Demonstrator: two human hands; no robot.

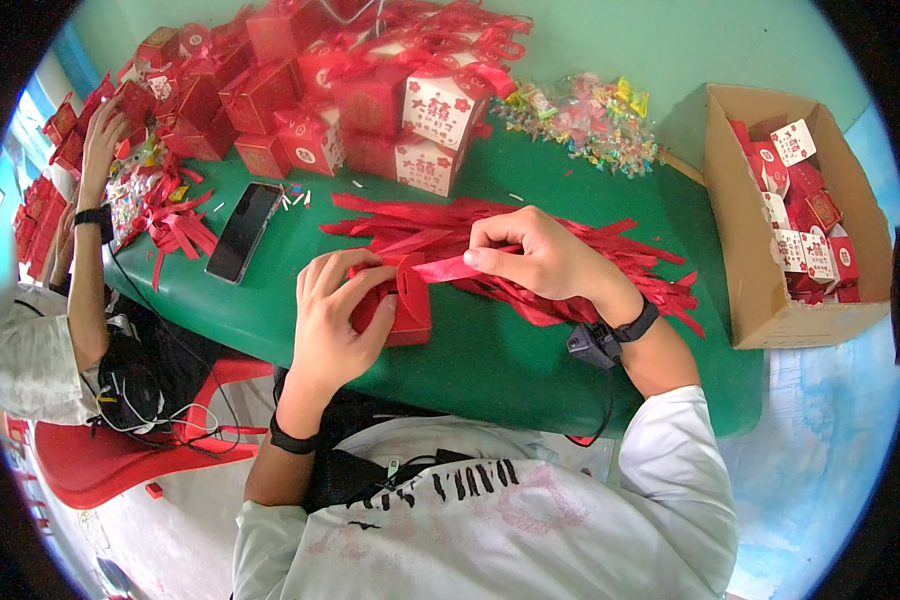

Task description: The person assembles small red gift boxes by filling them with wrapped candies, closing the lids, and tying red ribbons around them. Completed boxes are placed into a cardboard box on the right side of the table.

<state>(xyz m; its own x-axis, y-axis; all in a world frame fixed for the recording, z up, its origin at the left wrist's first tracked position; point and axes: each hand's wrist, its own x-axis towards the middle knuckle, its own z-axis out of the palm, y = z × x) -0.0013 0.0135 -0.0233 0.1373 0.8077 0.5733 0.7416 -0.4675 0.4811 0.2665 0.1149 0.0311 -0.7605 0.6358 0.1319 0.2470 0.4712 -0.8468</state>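
On the green table in front of me, my left hand (338,308) is closed around a small red gift box (411,322), its fingers over the top and its thumb along the near side. My right hand (535,258) pinches a red ribbon (440,270) between thumb and forefinger. The ribbon runs from the right fingertips to the top of the box; how it is fastened there is partly hidden. Just behind and beneath the right hand lies a pile of loose red ribbons (610,240).
Stacked red gift boxes (260,95) fill the far left. Wrapped candies (580,120) are heaped at the back. A cardboard carton (775,325) holding more boxes stands on the right. A phone (243,232) lies left of my hands. Beyond it, a co-worker's hand (103,135) reaches toward the boxes.
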